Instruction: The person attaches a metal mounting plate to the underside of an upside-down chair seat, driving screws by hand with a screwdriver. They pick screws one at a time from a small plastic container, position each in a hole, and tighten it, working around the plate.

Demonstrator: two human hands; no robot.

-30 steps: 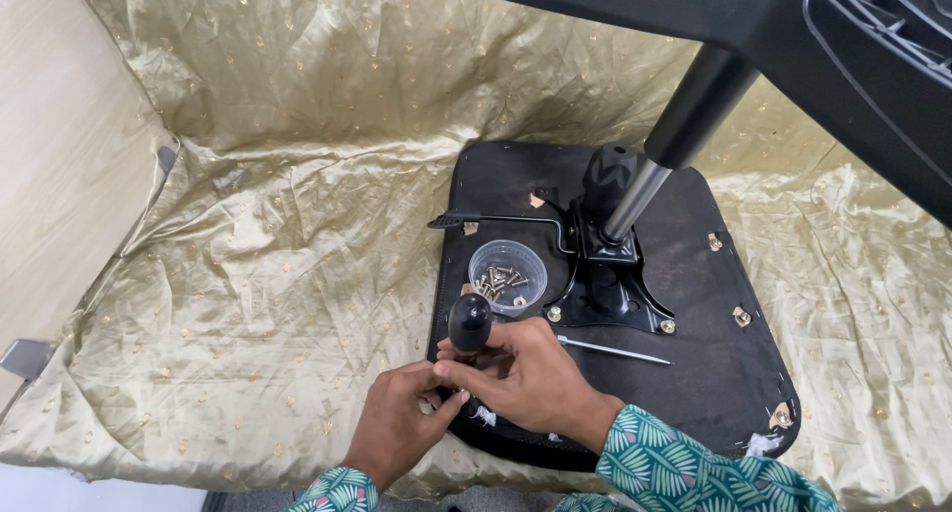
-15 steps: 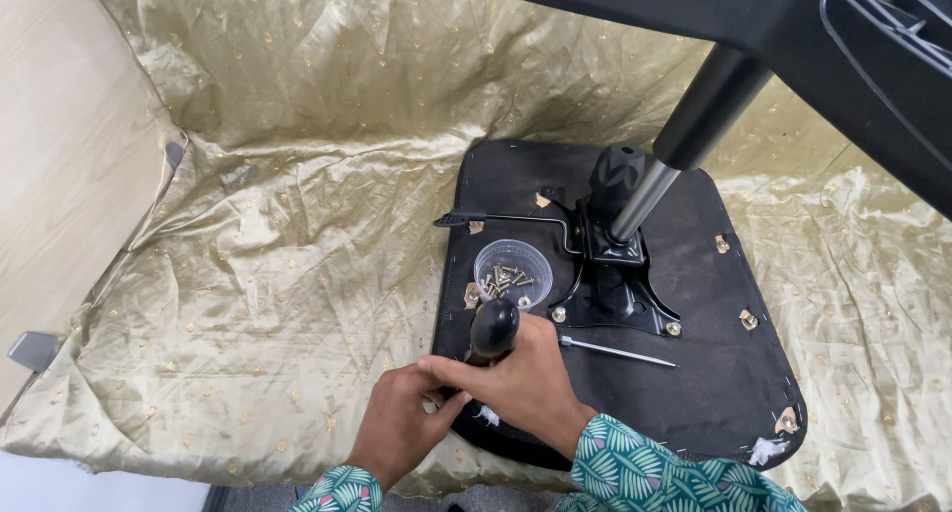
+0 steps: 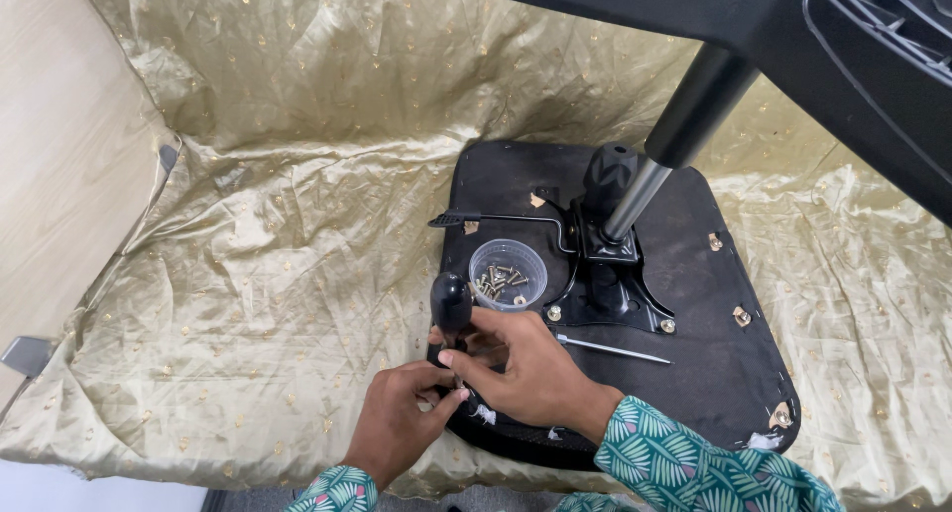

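Both hands meet at the near left edge of the black seat base [image 3: 694,304], which lies upside down on a gold cloth [image 3: 278,304]. The right hand [image 3: 526,373] is curled around the lower part of a screwdriver [image 3: 452,309]; its black rounded handle sticks up above the fingers, standing nearly upright. The shaft below is hidden by the fingers, so where the tip sits cannot be told. The left hand [image 3: 402,423] comes in from the near left, fingers pinched together right at the foot of the tool and touching the right hand's fingertips. If it pinches something small, that is too hidden to see.

Just beyond the handle, a clear cup [image 3: 508,273] of screws rests on the seat base. Right of the cup the metal bracket [image 3: 610,284] is bolted to the base, with the gas column [image 3: 674,145] rising from it toward the far right. A thin lever [image 3: 496,218] runs left from the bracket. A slim metal rod [image 3: 615,348] lies flat on the base just right of the right hand. Teal patterned sleeves [image 3: 694,462] show at the near edge.
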